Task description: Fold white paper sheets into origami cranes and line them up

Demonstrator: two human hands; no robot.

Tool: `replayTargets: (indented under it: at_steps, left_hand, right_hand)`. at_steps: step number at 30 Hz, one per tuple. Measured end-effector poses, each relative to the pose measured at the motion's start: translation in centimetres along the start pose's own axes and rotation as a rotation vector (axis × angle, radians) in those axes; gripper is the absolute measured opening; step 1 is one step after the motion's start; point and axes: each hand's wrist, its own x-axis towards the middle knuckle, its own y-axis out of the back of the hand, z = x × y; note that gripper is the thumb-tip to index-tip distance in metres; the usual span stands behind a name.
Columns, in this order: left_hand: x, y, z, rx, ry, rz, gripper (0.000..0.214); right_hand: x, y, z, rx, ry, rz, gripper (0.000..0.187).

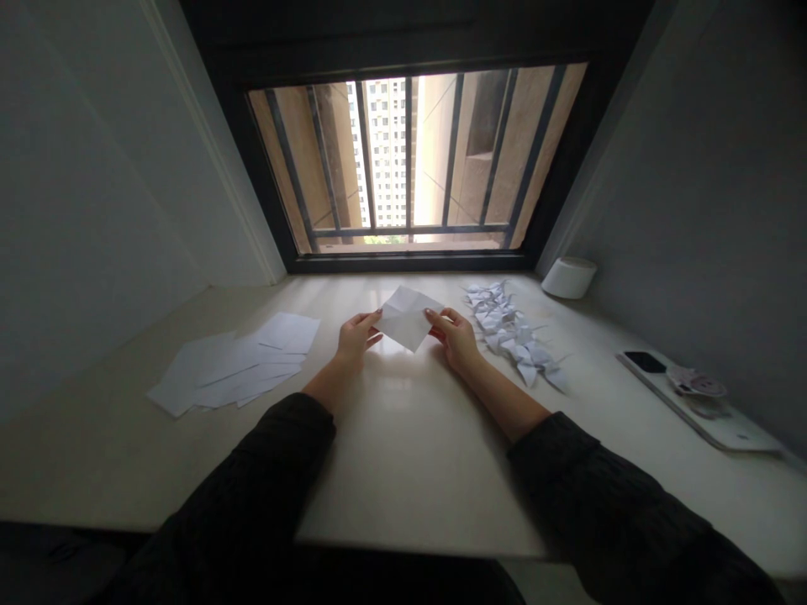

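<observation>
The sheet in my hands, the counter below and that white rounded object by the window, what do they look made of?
Sheet: thin matte paper, with crease lines showing.
Counter: possibly polished stone; light gleams off its pale surface.
White rounded object: smooth-looking, evenly white; plastic or ceramic, I can't tell which.

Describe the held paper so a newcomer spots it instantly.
Start at the barred window, then drop to the pale counter. There, the left hand and right hand hold one white paper between them. Unlike the sheets lying left and folded shapes lying right, it's held.
</observation>
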Motion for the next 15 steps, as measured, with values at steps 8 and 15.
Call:
replayTargets:
  at_steps: [8,15]
  left_hand:
    - [-0.24,-0.16,0.29,0.066,-0.009,-0.039,0.042]
    - [-0.45,-0.26,0.39,0.102,-0.009,-0.168,0.058]
  right_hand:
    - [-0.03,0.12,0.17,-0.103,0.088,0.071,0.057]
    - [-0.03,0.16,0.10,-0.165,0.095,0.073,0.059]
